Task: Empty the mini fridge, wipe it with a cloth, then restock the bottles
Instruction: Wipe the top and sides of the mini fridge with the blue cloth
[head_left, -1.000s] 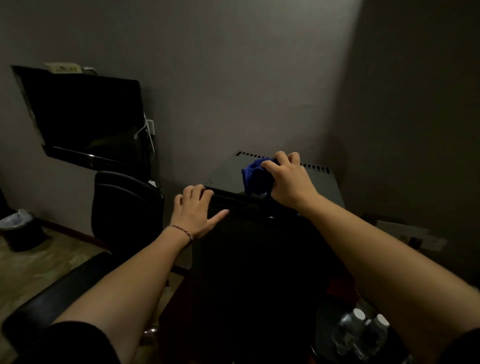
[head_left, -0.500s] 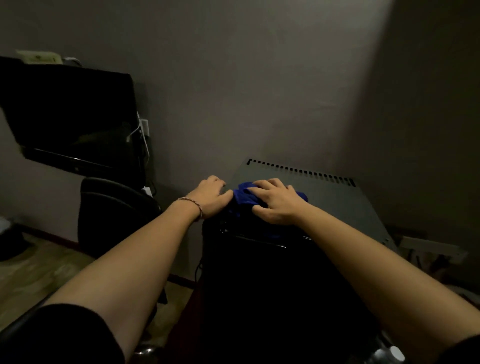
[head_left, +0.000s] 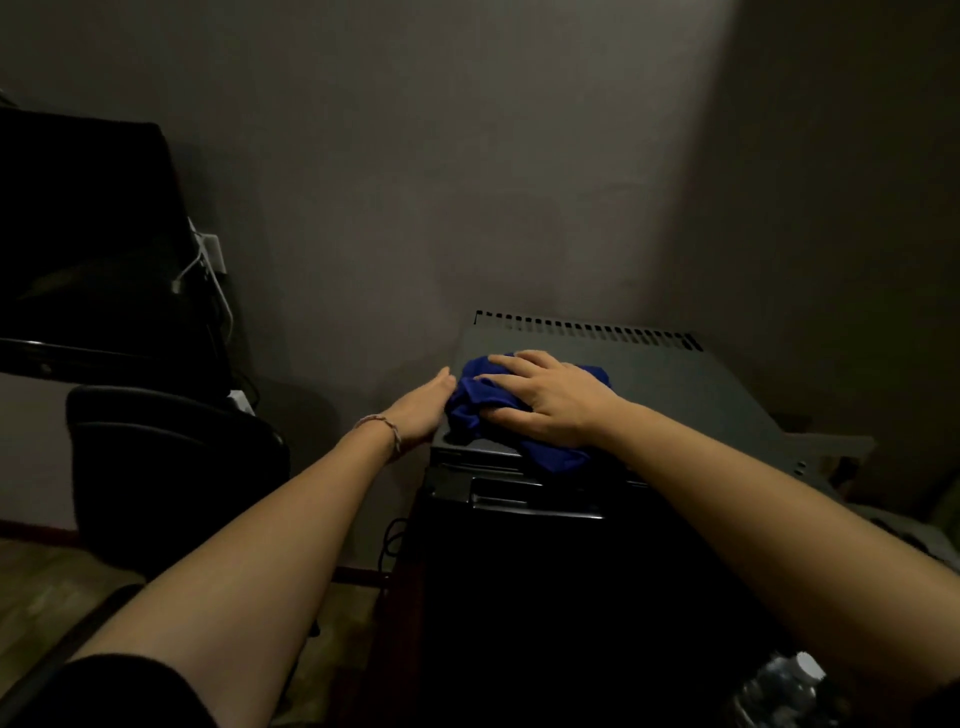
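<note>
- The room is dim, with a plain grey wall (head_left: 415, 156) behind and a brighter band of light falling down it on the right.
- The mini fridge (head_left: 519, 597) stands against that wall; its flat grey top has a row of vent slots (head_left: 587, 328) along the back edge, and its front door is black and shut.
- To the left hangs a dark television (head_left: 88, 234) on the wall, white cables (head_left: 208, 270) trailing off its right edge, with a black chair (head_left: 171, 467) below it and a patch of pale floor (head_left: 47, 587) at the lower left.
- The television is cut off by the left edge, and the space to the right of the fridge is too dark to read.
- At the bottom right corner a clear bottle with a white cap (head_left: 789, 680) shows, blurred and partly cut off; it may be one of several, but the shapes beside it are too murky to count.
- The blue cloth (head_left: 483, 405) lies bunched on the front left part of the fridge top, one fold hanging slightly over the front edge.
- The right hand (head_left: 550, 400) lies palm down on the cloth, fingers spread and pressing it flat against the top rather than clenching it.
- The left hand (head_left: 421, 410) is open, fingers straight and together, its edge resting at the left rim of the fridge top with the fingertips touching the cloth; a thin bracelet (head_left: 387, 428) circles the wrist.
- Both forearms are bare and reach forward, dark sleeves showing at the lower edge.
</note>
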